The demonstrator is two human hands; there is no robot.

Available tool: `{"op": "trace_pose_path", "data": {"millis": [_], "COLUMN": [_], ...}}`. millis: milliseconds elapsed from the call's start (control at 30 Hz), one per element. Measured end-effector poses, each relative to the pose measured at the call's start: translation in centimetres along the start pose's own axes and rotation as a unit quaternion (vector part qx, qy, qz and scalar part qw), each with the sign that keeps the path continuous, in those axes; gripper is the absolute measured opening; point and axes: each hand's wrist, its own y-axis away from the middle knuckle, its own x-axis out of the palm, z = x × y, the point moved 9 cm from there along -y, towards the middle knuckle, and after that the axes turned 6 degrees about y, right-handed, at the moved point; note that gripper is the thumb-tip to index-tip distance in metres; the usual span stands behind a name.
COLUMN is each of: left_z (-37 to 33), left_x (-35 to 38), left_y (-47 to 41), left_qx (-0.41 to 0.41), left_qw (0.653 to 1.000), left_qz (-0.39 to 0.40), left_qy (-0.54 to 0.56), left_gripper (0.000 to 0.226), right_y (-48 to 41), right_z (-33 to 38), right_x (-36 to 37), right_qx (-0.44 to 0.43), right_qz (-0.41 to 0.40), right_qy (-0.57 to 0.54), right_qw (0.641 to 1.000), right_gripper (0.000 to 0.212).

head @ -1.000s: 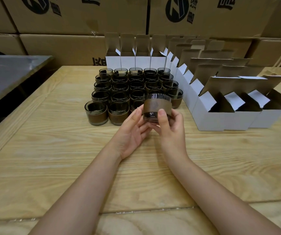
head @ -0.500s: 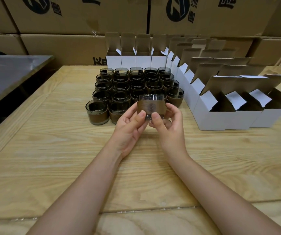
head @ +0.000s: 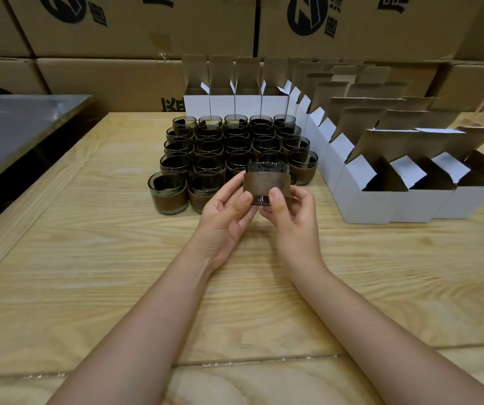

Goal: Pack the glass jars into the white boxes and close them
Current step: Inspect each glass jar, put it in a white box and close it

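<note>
left hand [head: 223, 213]: palm turned up and inward, thumb tip pressed on the lower front of the glass jar [head: 265, 180], fingers curled round its left side

right hand [head: 294, 222]: pretty much mirrors it, thumb pointing up on the jar's lower front, fingers wrapped round the right side and back

thumbs: tips just beside each other, not quite touching

left forearm [head: 153, 317]: bare, comes in from the bottom left corner and angles up to the right

right forearm [head: 381, 323]: bare too, comes in from the bottom right and angles up to the left

wrists: both look fairly straight and sit well apart, so the arms make a V with the hands meeting at the tip
</note>
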Motion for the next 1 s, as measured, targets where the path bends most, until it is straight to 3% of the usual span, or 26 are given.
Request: {"op": "trace_pose_path", "data": {"millis": [67,167,267,367,567,767,1000], "left_z": [0.1,0.4,0.8,0.9,0.2,0.3,0.0], "left_x": [0.3,0.4,0.3,-0.1,-0.2,-0.4,-0.4], "left_y": [0.0,-0.1,-0.1,-0.3,-0.3,-0.4,-0.4], "left_qx": [-0.004,-0.018,-0.026,-0.013,0.023,0.039,0.063], "left_qw": [1.000,0.999,0.998,0.998,0.998,0.995,0.992], "left_qz": [0.007,0.022,0.043,0.034,0.019,0.013,-0.008], "left_qy": [-0.005,-0.017,-0.043,-0.054,-0.063,-0.089,-0.105], "left_gripper": [0.122,0.115,0.077,0.045,0.056,0.055,0.086], "right_y": [-0.1,-0.2,-0.1,0.0,-0.1,-0.3,-0.7], "right_z": [-0.2,-0.4,-0.2,-0.2,0.5,0.1,-1.2], "right_x": [0.1,0.2,0.6,0.9,0.5,0.6,0.7], "right_qx": [0.012,0.014,0.011,0.003,-0.035,-0.028,0.028], "right_qz": [0.001,0.007,0.020,0.031,0.027,0.021,0.031], "right_qy": [-0.030,-0.052,-0.050,-0.020,0.047,0.024,-0.053], "right_qw": [0.999,0.999,0.999,0.999,0.998,0.999,0.998], "right_gripper": [0.022,0.035,0.056,0.054,0.040,0.061,0.038]}}
